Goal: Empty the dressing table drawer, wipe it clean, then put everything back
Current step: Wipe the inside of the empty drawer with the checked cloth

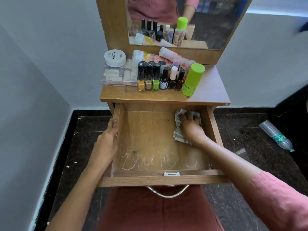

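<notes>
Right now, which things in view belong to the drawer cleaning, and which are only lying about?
For the job: drawer, gripped by the left hand; cloth in the right hand; nail polish bottles, green-capped bottle, white jar and clear box on the tabletop.
Lying about: plastic water bottle on the floor; mirror.

Head-worn wide view, facing forward and down, close over drawer (150, 139)

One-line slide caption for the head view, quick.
Mid-clean: right hand holds a cloth to the empty drawer floor; left hand grips its side wall.
</notes>
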The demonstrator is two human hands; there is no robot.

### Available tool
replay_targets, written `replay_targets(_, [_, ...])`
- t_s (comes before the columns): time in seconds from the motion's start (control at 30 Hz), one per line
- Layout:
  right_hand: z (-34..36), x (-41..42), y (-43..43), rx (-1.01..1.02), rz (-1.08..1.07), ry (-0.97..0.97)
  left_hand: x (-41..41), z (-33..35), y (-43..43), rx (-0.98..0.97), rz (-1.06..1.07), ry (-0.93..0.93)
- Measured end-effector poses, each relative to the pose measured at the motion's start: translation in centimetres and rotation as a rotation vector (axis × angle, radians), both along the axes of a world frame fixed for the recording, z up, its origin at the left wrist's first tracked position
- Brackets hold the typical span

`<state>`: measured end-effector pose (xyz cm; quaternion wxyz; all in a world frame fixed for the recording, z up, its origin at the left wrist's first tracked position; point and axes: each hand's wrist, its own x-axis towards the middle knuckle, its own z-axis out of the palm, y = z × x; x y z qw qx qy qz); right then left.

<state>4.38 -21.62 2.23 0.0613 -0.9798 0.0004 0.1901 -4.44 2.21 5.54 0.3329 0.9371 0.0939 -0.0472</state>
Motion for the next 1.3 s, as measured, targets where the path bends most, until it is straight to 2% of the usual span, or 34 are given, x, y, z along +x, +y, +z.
replay_targets(0.17, [-0.7, 0.6, 1.2, -0.066, -0.045, -0.025, 0.1, 0.0, 0.2, 0.004, -0.01, 0.002])
replay_targets(0.33, [-0.9, 0.2, 4.0, -0.094, 0.012, -0.027, 0.1, 0.0, 0.2, -0.004, 0.0, 0.008])
replay_targets(0.5, [-1.0, -0.3, 9.7, -0.113, 0.195, -0.029, 0.1, -0.1, 0.3, -0.011, 0.002, 0.005])
replay_targets(0.73, [-1.3, -0.3, 14.0, -0.082, 0.467, -0.141, 0.2, -0.2, 0.5, -0.053, 0.006, 0.008])
replay_targets(1.1, [-0.5, -2.7, 11.8, -0.076, 0.835, -0.14, 0.2, 0.0, 0.5, -0.078, 0.013, 0.0])
replay_targets(1.2, [-0.2, -4.0, 10.8, 0.003, 0.969, -0.133, 0.2, 0.0, 0.4, -0.065, 0.01, 0.003])
replay_targets(1.3, [0.1, -5.3, 10.2, 0.09, 1.118, -0.254, 0.3, 0.0, 0.4, -0.052, 0.015, 0.017])
